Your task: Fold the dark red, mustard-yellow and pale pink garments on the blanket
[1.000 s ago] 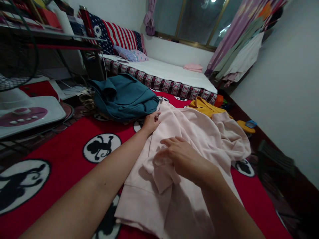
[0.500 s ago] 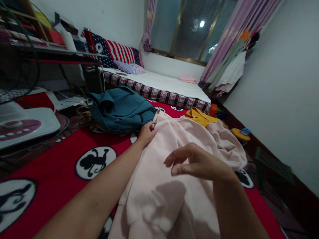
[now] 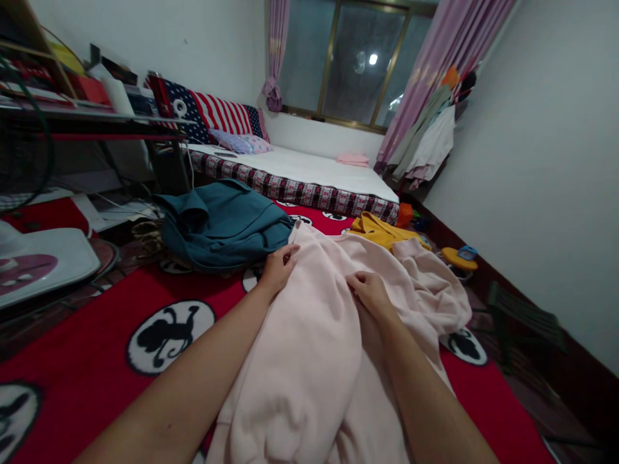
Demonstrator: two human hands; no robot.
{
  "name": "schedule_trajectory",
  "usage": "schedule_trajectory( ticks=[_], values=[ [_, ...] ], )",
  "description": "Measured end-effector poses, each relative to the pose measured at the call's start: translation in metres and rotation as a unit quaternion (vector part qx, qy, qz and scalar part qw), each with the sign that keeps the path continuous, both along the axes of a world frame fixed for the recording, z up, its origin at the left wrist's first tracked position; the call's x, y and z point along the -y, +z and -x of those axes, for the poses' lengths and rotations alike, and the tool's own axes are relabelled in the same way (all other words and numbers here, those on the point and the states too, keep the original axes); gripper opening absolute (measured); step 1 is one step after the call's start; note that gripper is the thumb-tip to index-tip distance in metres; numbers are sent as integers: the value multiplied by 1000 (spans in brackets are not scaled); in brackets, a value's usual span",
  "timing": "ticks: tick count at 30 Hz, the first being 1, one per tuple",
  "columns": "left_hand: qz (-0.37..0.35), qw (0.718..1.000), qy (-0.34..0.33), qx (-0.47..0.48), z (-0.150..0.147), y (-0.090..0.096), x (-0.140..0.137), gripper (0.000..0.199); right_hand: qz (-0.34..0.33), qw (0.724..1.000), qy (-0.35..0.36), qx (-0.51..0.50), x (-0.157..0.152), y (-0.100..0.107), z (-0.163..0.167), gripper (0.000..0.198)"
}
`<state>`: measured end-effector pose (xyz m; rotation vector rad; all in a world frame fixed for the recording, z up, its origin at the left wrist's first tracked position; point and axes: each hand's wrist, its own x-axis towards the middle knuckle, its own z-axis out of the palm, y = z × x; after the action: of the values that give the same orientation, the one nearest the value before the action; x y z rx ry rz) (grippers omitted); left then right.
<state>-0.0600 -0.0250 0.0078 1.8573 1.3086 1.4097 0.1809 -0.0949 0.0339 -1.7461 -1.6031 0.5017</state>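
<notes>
A pale pink sweatshirt (image 3: 309, 328) lies spread over the red blanket (image 3: 97, 341), which has black-and-white monkey patches. One sleeve is folded down lengthwise over the body; the other bunches out at the right. My left hand (image 3: 279, 269) pinches the sweatshirt's left edge near the top. Closer to the middle, my right hand (image 3: 370, 290) is closed on the fabric along the edge of the folded sleeve. Just beyond my left hand rests a crumpled teal garment (image 3: 227, 222). Behind the sweatshirt's far edge is a yellow garment (image 3: 382, 229).
A bed (image 3: 300, 161) with a white top stands below the window. At the left is a cluttered desk (image 3: 111, 122), with a white-and-pink plastic item (image 3: 62, 258) lower down. Along the right wall are a dark stool (image 3: 525, 316) and a round yellow object (image 3: 457, 259).
My right hand has come down from above the sweatshirt and moved forward, taking hold of the sleeve fabric. My left hand stays at the left edge. The view has shifted slightly.
</notes>
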Motion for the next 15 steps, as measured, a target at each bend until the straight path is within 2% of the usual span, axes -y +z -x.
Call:
schedule_trajectory(
  ticks=[2,4,8,10,13,15],
  values=[
    [-2,1000,9,0,-1,1,0,34,-28,996,-46,-66,-2,0,-4,29],
    [0,1000,16,-1,-1,1,1,32,-50,993,-60,-94,-4,-1,-4,28],
    [-3,1000,17,-13,-2,0,1,32,-54,998,24,-25,-2,-4,11,27],
    [-9,1000,26,-16,-1,-2,-1,31,-71,996,43,20,2,-2,21,26],
    [-36,997,63,-25,1,-3,-2,28,-149,989,6,-3,6,3,26,29],
    [-47,994,80,-52,3,-3,-1,26,-141,990,-19,-5,6,5,23,27]
  ],
)
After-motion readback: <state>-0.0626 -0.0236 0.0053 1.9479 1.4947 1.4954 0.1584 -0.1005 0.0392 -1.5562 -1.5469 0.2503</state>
